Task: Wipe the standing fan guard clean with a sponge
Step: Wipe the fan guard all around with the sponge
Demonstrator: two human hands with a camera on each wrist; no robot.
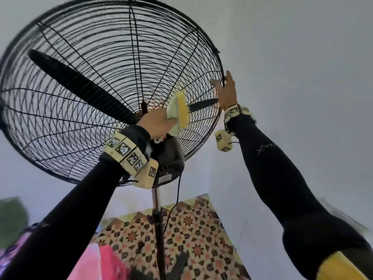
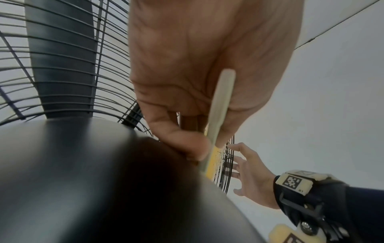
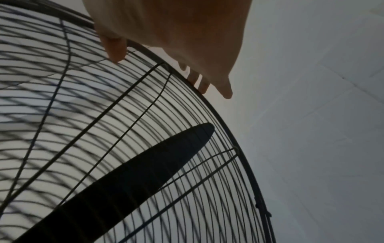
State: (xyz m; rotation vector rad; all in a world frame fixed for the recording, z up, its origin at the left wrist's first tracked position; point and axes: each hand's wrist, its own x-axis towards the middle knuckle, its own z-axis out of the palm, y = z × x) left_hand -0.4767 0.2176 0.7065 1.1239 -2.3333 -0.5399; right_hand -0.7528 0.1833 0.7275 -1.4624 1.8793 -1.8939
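**Two hands raised to one standing fan**

Item 1. Fan guard (image 1: 84,63): black wire cage, round, tilted back, seen from below against a pale wall (image 1: 302,77). Concentric rings crossed by radial spokes; a heavier outer rim runs round the edge.

Item 2. Fan blades (image 1: 80,85): black, inside the cage. One long blade points up and left from the hub, a shorter tip shows to the right of the sponge.

Item 3. Sponge (image 1: 178,112): yellow foam with a pale scouring face. Your left hand (image 1: 156,123) pinches it between thumb and fingers, and it is pressed on the wires of the guard just right of the hub, above the motor housing (image 1: 169,156).

Item 4. Your right hand (image 1: 227,91): fingers spread and mostly straight, laid against the outer rim at the guard's right edge, thumb on the wire face and the other fingers behind the rim. It is well apart from the sponge.

Item 5. Pole (image 1: 157,219): chrome then black, below the motor, with a black cord (image 1: 177,199) hanging beside it.

Item 6. Floor mat (image 1: 181,235): patterned in geometric stars, under the fan.

Item 7. Both forearms: black sleeves, marker-tagged wrist bands.
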